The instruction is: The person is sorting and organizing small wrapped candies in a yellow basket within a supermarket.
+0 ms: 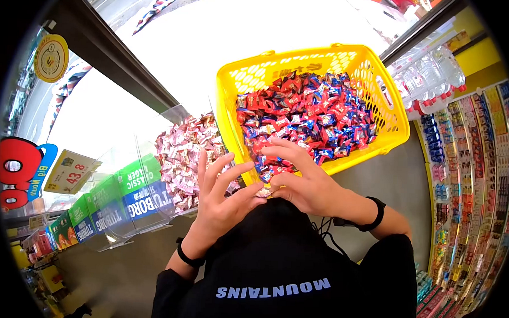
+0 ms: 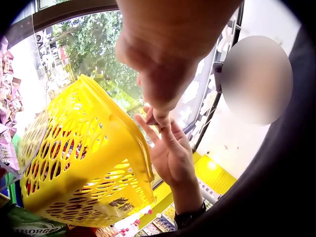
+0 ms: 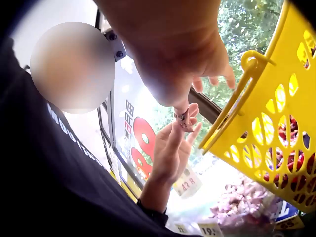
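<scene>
A small wrapped candy (image 1: 263, 193) is held between both hands, close to the person's body at the near edge of the yellow basket (image 1: 231, 141). My left hand (image 1: 222, 203) pinches one side of it and my right hand (image 1: 312, 186) pinches the other, with the remaining fingers spread. The right wrist view shows the pinkish wrapper (image 3: 184, 121) between the fingertips; in the left wrist view the hands partly cover it. Many red and blue wrapped candies (image 1: 306, 113) fill the basket. Pink wrapped candies (image 1: 182, 151) lie in a clear bin left of it.
Tuborg boxes (image 1: 139, 183) and a price card (image 1: 73, 172) stand at the left. Bottled water (image 1: 431, 78) is at the upper right, above shelves of small packets (image 1: 470, 166). A dark window frame (image 1: 112, 47) crosses the upper left.
</scene>
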